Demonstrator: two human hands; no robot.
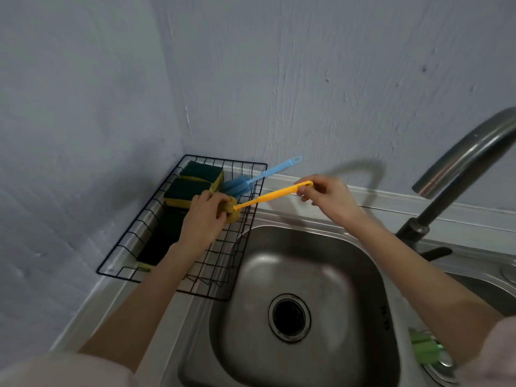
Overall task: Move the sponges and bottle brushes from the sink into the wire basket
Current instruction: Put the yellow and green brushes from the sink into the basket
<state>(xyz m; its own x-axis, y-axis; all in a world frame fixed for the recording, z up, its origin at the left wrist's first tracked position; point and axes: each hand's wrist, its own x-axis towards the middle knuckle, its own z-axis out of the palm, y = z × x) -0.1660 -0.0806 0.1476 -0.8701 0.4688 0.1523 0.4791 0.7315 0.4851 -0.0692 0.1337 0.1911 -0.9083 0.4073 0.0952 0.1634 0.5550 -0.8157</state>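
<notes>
While both hands' fingers grip yellow bottle brush (275, 194), left hand (205, 212) on its head over wire basket (145, 219), right hand (325, 195) pinching handle

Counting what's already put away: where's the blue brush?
Head view, left of centre: the blue brush lies in the wire basket, beside the sponges.

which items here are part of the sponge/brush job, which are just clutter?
Job:
- yellow bottle brush, held by left hand and right hand
- blue bottle brush
- sponges
- wire basket
- sink

Just there:
- faucet
- green thing, bottom right
</notes>
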